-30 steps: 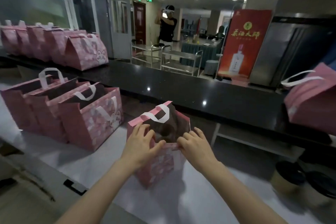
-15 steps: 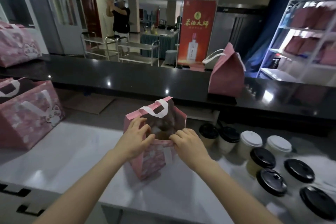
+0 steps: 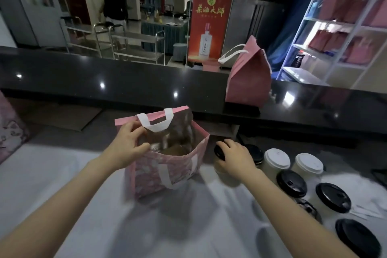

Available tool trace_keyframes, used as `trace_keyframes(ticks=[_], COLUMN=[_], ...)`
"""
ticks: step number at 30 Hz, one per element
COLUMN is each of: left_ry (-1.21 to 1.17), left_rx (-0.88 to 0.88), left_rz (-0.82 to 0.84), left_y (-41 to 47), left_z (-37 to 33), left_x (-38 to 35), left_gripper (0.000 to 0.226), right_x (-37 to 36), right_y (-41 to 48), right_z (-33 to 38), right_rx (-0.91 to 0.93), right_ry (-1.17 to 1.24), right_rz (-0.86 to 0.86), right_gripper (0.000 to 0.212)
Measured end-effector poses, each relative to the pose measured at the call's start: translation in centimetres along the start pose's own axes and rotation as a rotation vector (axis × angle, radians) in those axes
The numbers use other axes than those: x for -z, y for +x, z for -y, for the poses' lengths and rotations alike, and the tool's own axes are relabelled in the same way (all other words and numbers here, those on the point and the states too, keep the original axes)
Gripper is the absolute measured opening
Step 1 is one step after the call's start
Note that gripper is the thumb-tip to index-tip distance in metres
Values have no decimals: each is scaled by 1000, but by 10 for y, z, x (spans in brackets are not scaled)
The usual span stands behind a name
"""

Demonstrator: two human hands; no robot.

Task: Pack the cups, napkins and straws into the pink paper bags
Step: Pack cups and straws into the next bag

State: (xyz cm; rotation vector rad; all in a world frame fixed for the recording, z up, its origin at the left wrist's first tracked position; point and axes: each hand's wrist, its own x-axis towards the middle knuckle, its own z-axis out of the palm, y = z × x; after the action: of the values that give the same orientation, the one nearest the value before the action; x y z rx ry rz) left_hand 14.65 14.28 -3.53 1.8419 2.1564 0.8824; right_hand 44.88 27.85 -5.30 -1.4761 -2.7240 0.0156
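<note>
An open pink paper bag (image 3: 167, 174) with white handles stands on the white counter in front of me. My left hand (image 3: 127, 145) pinches the bag's left rim and holds it open. Just right of the bag, my right hand (image 3: 235, 158) grips a black-lidded cup (image 3: 219, 152) from above. Several more cups stand to the right, some with white lids (image 3: 276, 158) and some with black lids (image 3: 333, 197). White napkins or wrapped straws (image 3: 368, 211) lie blurred at the far right.
A raised black counter (image 3: 125, 81) runs across behind, with another pink bag (image 3: 248, 77) on it. A pink bag's corner (image 3: 10, 132) shows at the left edge. White shelves (image 3: 343, 33) at the right hold more pink bags. A person stands far back.
My right hand left the bag's rim and moved right onto the black-lidded cup. The view has swung right, so the row of bags on the left is mostly out of sight.
</note>
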Motion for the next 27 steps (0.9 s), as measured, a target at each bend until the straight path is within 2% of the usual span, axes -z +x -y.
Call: trace_keyframes(ticks=[2,7,10,12,16,18,25,27], left_ry=[-4,0,-23,107,323,381,499,517], left_rx=[-22,-49,-51,-71,-4,38,30,11], left_rz=[-2,71,112,84,-49,-60,59,93], left_y=[12,37,42,46,51,45,3,-8], left_z=[10,25,28,28,20,16,-10,-17], left_x=[5,19,27,32,33,30,28,26], left_gripper=[65,59,61,54,26,25,51,65], right_x=[-6,-17,-20,-22,-15,-6,61,83], right_y=[20,63,80,82,67,53,-14,-33], right_z=[-9,-22,-25,-23,-14,-9,-4,-4], right_rx=[-38,-94,-89,-76,-17,5,72,110], right_ry=[-34,-116,-161,-167,-161,-123,52,95], right_rz=[80,236,329,351,252,182,-82,-186], right_gripper=[71,87,86,82,85,87,77,79])
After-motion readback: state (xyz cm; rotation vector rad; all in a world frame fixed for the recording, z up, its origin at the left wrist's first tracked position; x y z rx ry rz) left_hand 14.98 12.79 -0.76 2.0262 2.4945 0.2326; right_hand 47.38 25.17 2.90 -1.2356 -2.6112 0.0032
